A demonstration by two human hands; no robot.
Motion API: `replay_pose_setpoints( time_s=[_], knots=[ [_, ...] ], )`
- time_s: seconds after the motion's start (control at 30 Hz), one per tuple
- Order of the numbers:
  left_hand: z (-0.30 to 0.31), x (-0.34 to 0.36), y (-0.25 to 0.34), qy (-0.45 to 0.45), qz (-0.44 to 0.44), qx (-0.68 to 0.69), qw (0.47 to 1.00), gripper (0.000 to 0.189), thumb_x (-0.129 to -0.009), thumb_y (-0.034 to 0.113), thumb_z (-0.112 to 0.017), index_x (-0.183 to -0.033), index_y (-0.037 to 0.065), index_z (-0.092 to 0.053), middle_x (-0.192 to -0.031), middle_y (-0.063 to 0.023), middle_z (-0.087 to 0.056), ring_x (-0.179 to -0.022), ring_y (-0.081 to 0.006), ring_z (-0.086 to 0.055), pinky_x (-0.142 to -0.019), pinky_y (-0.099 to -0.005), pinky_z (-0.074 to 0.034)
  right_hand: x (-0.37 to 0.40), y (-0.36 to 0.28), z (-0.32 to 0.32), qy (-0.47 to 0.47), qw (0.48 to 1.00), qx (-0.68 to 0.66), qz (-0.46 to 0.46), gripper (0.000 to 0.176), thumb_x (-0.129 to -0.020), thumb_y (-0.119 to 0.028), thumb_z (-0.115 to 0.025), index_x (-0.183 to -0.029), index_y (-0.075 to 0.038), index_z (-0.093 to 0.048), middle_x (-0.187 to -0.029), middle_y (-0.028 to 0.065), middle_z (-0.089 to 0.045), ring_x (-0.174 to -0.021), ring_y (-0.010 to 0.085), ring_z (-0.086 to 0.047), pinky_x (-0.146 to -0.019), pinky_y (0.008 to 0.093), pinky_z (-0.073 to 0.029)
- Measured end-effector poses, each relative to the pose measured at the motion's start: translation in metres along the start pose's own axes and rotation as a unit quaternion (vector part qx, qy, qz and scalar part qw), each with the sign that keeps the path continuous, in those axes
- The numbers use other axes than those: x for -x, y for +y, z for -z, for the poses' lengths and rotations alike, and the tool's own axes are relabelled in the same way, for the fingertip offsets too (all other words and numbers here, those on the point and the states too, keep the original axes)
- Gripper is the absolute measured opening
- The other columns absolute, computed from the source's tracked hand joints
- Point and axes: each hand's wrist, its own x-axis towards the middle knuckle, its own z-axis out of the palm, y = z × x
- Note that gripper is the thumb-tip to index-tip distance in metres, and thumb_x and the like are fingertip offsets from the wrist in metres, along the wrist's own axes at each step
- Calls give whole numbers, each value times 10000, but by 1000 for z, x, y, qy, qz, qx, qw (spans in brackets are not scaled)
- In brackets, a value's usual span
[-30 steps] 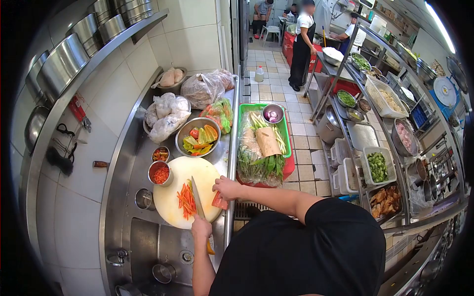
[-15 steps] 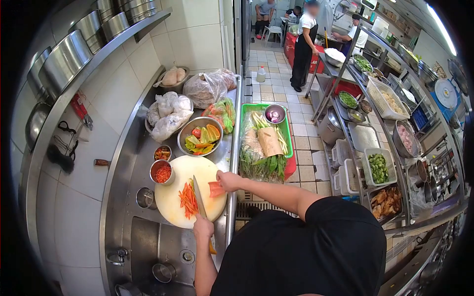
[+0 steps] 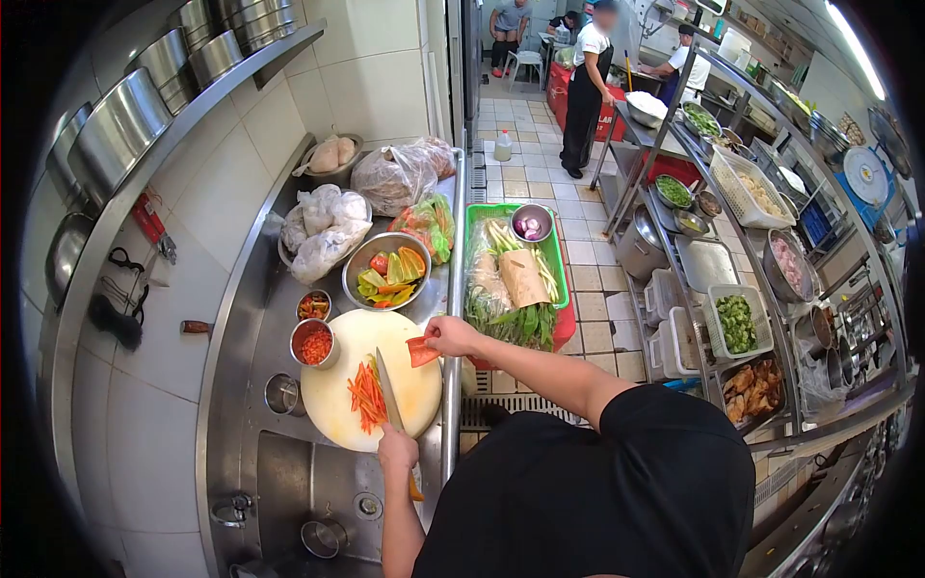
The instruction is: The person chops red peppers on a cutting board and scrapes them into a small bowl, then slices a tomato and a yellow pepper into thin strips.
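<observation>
My left hand [image 3: 398, 450] is closed around the handle of a kitchen knife [image 3: 386, 383], its blade over the round pale cutting board [image 3: 328, 405]. Left of the blade lies a pile of thin red pepper strips [image 3: 366, 399]. Above the board's right edge, my right hand [image 3: 451, 336] pinches a flat piece of red pepper [image 3: 420, 352], apart from the knife. A metal cup of chopped red pepper [image 3: 314, 344] stands at the board's upper left. Beyond the board is a steel bowl of cut green and red pepper pieces [image 3: 386, 272].
Bagged food [image 3: 329, 231] sits farther along the steel counter. A sink [image 3: 299, 482] lies below the board. Right of the counter is a green crate [image 3: 561, 279] of vegetables. A loaded rack [image 3: 699, 260] stands at right; a person in an apron [image 3: 584, 96] stands farther off.
My right hand has lifted slightly with the red pepper piece, which has turned and moved a little off the board's middle. My left hand and the knife stay nearly still.
</observation>
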Motion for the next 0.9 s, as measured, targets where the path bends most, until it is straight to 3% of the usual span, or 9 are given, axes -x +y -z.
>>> replay_pose_setpoints(
  time_s=[0.1, 0.17, 0.3, 0.4, 0.6, 0.67, 0.73, 0.83, 0.9],
  knots=[
    [2, 4, 2, 12, -14, -16, 1000, 349, -955, 213, -500, -1201, -29, -446, -997, -336, -654, -966, -475, -648, -879, -522, -498, 4, -12, -3, 106, 991, 61, 53, 218, -776, -204, -666, -936, -56, -685, -899, 112, -691, -958, 318, -609, -854, 392, -489],
    [5, 6, 3, 16, -20, -20, 999, 352, -955, 212, -499, -1203, -32, -444, -998, -337, -654, -966, -476, -648, -878, -522, -499, 12, -16, -14, 280, 925, 13, 256, 166, -787, -148, -656, -934, -70, -654, -897, 76, -647, -946, 299, -568, -864, 403, -453],
    [-3, -3, -3, -3, -2, 11, 1000, 356, -954, 210, -498, -1202, -39, -444, -998, -340, -653, -968, -478, -647, -877, -522, -499, 26, 23, -44, 124, 902, 268, 316, 213, -805, -126, -619, -1016, -105, -602, -1046, 49, -596, -1028, 274, -531, -907, 435, -403],
    [-2, 0, 0, 8, 3, 6, 1000, 358, -955, 210, -496, -1203, -44, -449, -1000, -337, -654, -970, -478, -646, -877, -522, -499, 24, 26, -51, 139, 903, 256, 317, 229, -789, -118, -612, -1017, -119, -589, -1073, 43, -586, -1064, 267, -516, -918, 423, -396],
    [5, 8, 7, 7, -4, -12, 1000, 348, -946, 191, -479, -1203, -43, -457, -1028, -344, -649, -989, -481, -641, -887, -526, -495, 18, 15, -39, 87, 927, 256, 259, 233, -811, -102, -576, -1044, -93, -579, -1074, 81, -598, -1062, 291, -537, -901, 422, -418],
    [1, 4, 4, 15, -19, -24, 999, 337, -926, 161, -458, -1195, -42, -463, -1056, -351, -641, -1014, -488, -632, -896, -531, -491, 13, 2, -34, 20, 989, 110, 101, 237, -887, -205, -598, -1069, -56, -565, -1003, 136, -627, -981, 344, -595, -851, 442, -465],
    [8, 10, 9, 1, -21, 3, 1000, 328, -911, 155, -441, -1183, -23, -482, -1073, -348, -639, -1034, -492, -624, -894, -538, -493, 19, -25, -28, 88, 996, -22, -8, 566, -884, -468, -686, -1158, -9, -500, -932, 219, -671, -850, 351, -672, -723, 442, -526],
    [6, 8, 12, -1, -2, -7, 1000, 339, -908, 156, -445, -1209, 6, -482, -1071, -334, -645, -1028, -469, -639, -896, -546, -492, 5, -7, -35, 75, 984, -141, 74, 610, -771, -72, -698, -1281, -44, -363, -881, 152, -632, -688, 261, -672, -603, 363, -549],
    [0, 5, 10, 19, -22, 5, 1000, 349, -896, 137, -456, -1212, -11, -471, -1037, -315, -657, -1001, -461, -650, -881, -544, -499, 30, -35, -29, 10, 982, -190, -8, 553, -801, -92, -661, -1308, -84, -440, -937, 179, -632, -799, 293, -674, -713, 397, -557]
  ],
)
